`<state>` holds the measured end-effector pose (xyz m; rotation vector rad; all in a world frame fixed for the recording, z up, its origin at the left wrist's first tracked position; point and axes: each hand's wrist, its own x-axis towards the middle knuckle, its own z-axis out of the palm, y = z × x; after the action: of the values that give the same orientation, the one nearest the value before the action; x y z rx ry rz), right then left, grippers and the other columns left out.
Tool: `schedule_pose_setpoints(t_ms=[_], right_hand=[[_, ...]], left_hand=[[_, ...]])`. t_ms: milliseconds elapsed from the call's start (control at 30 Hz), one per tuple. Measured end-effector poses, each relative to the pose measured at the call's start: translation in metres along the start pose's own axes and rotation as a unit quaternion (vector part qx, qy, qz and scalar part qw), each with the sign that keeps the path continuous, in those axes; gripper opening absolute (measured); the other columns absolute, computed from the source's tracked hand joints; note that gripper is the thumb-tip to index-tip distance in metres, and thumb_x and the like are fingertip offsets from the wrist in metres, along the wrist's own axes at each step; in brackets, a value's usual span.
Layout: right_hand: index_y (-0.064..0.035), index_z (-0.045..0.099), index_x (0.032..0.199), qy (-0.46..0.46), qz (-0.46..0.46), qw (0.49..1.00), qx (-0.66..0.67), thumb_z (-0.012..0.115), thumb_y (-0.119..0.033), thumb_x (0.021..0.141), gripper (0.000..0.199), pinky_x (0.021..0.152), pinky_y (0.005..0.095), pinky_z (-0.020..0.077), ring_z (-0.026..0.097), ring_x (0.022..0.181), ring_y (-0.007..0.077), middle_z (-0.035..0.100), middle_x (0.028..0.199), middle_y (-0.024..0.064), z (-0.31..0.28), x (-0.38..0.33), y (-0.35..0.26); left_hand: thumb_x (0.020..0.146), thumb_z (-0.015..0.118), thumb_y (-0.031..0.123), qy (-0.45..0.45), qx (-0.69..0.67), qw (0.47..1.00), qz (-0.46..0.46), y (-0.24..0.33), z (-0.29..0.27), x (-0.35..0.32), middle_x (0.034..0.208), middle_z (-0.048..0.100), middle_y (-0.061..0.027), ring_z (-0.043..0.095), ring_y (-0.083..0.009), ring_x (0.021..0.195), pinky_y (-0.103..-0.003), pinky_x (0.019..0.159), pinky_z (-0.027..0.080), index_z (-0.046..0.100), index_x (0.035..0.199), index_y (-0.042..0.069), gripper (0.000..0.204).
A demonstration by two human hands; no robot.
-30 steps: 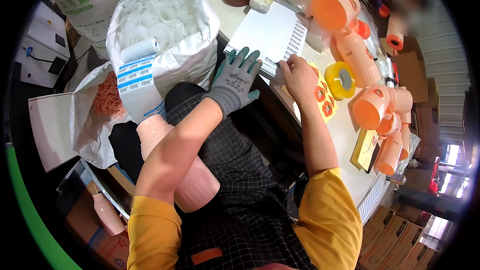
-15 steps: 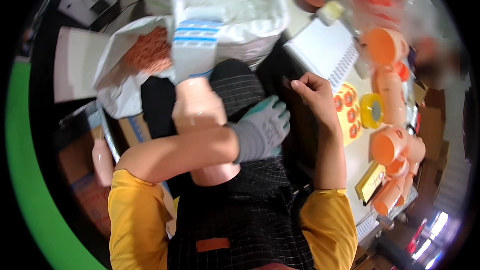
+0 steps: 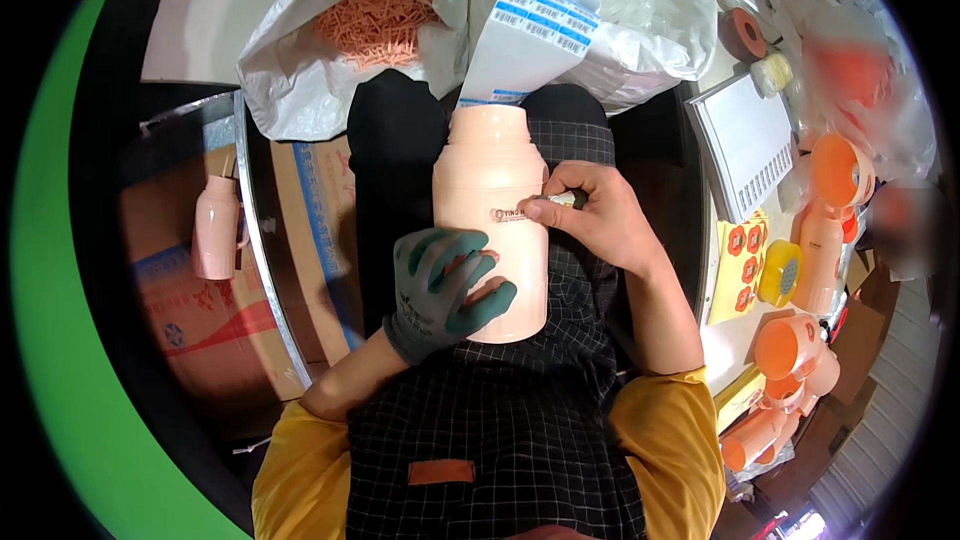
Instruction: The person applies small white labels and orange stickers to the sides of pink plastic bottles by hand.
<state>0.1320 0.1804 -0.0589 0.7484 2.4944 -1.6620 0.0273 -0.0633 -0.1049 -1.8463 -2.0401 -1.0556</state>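
Observation:
A glossy peach vacuum flask body [image 3: 500, 175] with an open neck lies across my lap, its neck pointing away from me and a small dark printed mark on its front. My left hand [image 3: 445, 290], in a grey glove with green fingers, curves around its lower left side, fingers spread over the front. At the flask's right edge, my bare right hand [image 3: 605, 215] has thumb and forefinger pressed together beside the mark. A small dark and silvery piece [image 3: 570, 199] shows among its fingers; its kind is hard to make out.
Beyond my knees are a white sack [image 3: 270, 70] of pink pieces, a sack of clear pieces [image 3: 650, 10] and a label strip [image 3: 530, 40]. On the right table are a spiral pad [image 3: 745, 140], an orange-red sticker sheet [image 3: 740, 265], a yellow tape roll [image 3: 779, 273] and several peach parts [image 3: 787, 345].
My left hand has moved from the right, across the flask, to its lower left side. My right hand has come from the table edge to the flask. The view has shifted, and the flask stands more upright in it.

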Motion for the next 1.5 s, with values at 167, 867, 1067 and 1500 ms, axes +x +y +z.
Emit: schedule_pose_setpoints(t_ms=[167,867,1067,1500], right_hand=[[-0.0023,0.077,0.090,-0.007,0.030,0.998,-0.050,0.088,-0.036,0.086,0.036,0.067,0.0342,0.0520,0.066,0.068,0.0192,0.070,0.079,0.0098,0.000,0.002,-0.016],[-0.0033,0.071,0.081,0.151,-0.006,0.954,-0.258,0.090,-0.046,0.080,0.047,0.064,0.0392,0.0519,0.066,0.067,0.0309,0.069,0.081,0.0120,-0.002,-0.003,-0.001],[-0.0024,0.067,0.098,0.131,0.004,0.970,-0.203,0.095,-0.042,0.075,0.054,0.068,0.0371,0.0553,0.070,0.074,0.0267,0.071,0.087,0.0123,0.020,-0.003,-0.022],[-0.0021,0.069,0.108,0.112,-0.081,0.978,0.158,0.089,-0.028,0.083,0.041,0.077,0.0355,0.0596,0.075,0.086,0.0259,0.074,0.100,0.0117,0.036,-0.070,-0.010]], left_hand=[[0.071,0.087,0.014,0.009,-0.038,0.999,-0.010,0.001,0.004,-0.002,0.113,0.066,-0.0018,0.065,-0.0293,0.110,-0.048,0.091,0.050,0.072,0.098,0.026,0.034],[0.072,0.083,0.015,-0.029,-0.053,0.994,-0.086,0.007,0.006,0.012,0.125,0.071,-0.0206,0.066,-0.0330,0.107,-0.046,0.083,0.049,0.072,0.093,0.015,0.024],[0.069,0.086,0.012,-0.021,-0.055,0.995,-0.079,-0.001,0.001,0.006,0.123,0.071,-0.0203,0.065,-0.0344,0.104,-0.047,0.086,0.051,0.070,0.100,0.008,0.035],[0.100,0.069,0.008,-0.214,-0.446,0.801,-0.339,-0.134,-0.027,0.100,0.115,0.071,-0.0102,0.066,-0.0168,0.095,-0.030,0.084,0.054,0.070,0.127,-0.004,0.029]])
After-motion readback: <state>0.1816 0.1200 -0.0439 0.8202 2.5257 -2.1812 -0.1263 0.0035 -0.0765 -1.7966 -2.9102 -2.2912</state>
